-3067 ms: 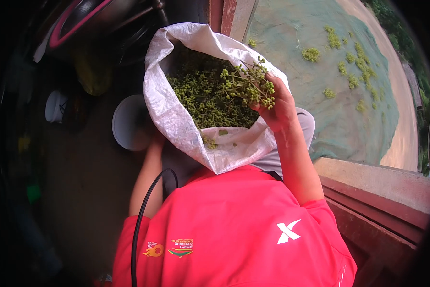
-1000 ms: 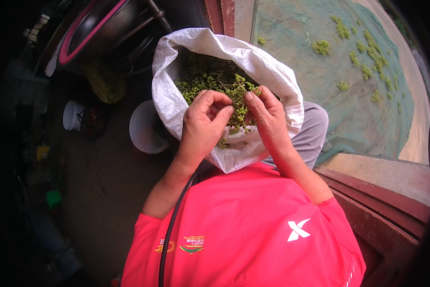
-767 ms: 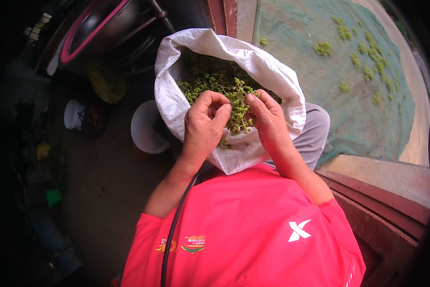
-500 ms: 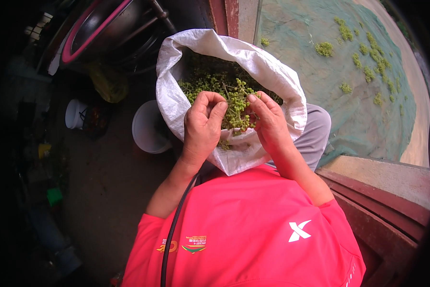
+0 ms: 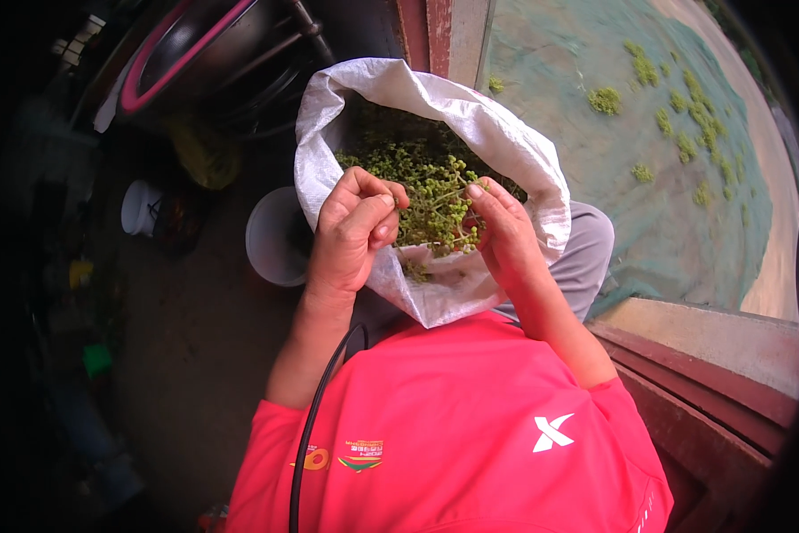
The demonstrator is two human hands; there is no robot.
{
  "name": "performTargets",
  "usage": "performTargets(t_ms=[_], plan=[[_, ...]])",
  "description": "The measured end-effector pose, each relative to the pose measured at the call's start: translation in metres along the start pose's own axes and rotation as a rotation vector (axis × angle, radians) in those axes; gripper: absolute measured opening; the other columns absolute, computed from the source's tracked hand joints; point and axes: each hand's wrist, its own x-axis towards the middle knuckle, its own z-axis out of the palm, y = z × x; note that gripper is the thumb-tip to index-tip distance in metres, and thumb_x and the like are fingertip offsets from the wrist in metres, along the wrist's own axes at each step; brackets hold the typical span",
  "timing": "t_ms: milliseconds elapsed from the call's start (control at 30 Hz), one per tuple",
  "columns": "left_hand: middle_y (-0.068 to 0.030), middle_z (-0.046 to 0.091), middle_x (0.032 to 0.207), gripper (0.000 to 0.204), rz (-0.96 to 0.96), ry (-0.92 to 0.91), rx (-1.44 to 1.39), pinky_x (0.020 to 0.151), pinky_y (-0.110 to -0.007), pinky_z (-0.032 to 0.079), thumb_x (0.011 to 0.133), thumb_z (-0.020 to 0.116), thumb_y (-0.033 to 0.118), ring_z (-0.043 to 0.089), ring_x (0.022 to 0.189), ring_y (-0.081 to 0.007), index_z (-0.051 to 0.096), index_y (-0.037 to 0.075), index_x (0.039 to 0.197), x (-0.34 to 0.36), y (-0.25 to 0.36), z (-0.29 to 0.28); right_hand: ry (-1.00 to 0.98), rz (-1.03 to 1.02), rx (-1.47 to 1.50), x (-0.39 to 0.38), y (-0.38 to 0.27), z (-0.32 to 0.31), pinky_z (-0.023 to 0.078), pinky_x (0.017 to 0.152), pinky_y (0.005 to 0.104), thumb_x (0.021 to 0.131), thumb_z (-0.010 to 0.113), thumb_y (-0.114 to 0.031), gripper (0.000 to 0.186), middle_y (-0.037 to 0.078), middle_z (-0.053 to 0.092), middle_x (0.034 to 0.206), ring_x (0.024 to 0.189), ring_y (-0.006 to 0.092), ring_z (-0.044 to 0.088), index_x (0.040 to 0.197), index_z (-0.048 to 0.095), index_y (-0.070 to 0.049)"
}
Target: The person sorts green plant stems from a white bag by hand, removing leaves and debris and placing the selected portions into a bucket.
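A white woven sack (image 5: 542, 169) stands open in front of me, its rim rolled outward. Inside lie many twigs with small green berries (image 5: 377, 158). Over the sack's mouth, my right hand (image 5: 511, 233) pinches a sprig of green berries (image 5: 444, 200) by its stem, between thumb and forefinger. To the left of that sprig is my left hand (image 5: 351, 226), fingers curled and thumb pressed against the forefinger. Anything between those fingertips is too small to make out.
A white bucket (image 5: 275, 235) stands left of the sack, and a smaller white pail (image 5: 139, 209) farther left. A dark basin with a pink rim (image 5: 142, 93) is at the back left. On the right, green netting (image 5: 568, 160) carries scattered green clusters (image 5: 605, 101).
My left hand has moved left and slightly down, away from the sprig, and its fingers have turned. The right hand still holds the sprig, nearly in place.
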Motion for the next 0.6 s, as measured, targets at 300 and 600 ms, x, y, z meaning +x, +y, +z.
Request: performTargets(t_ms=[300,600], plan=[[-0.0090,0.055,0.086,0.007,0.082,-0.022,0.082,0.049,-0.019,0.033,0.087,0.049,0.001,0.039,0.054,-0.0068,0.046,0.007,0.090,0.007,0.005,0.006,-0.094,-0.005,-0.054,0.007,-0.007,-0.003,0.041,0.062,0.0202,0.091,0.063,-0.018,0.014,-0.002,0.056,0.077,0.067,0.0063,0.052,0.091,0.053,-0.010],[-0.0055,0.049,0.073,0.009,0.150,0.035,-0.141,0.040,-0.021,0.029,0.082,0.044,0.002,0.037,0.046,-0.0085,0.051,0.003,0.087,-0.007,0.027,-0.024,-0.205,0.160,0.099,-0.001,-0.014,-0.022,0.044,0.066,0.0210,0.089,0.064,-0.018,0.012,-0.003,0.057,0.080,0.071,0.0054,0.053,0.091,0.055,-0.010]])
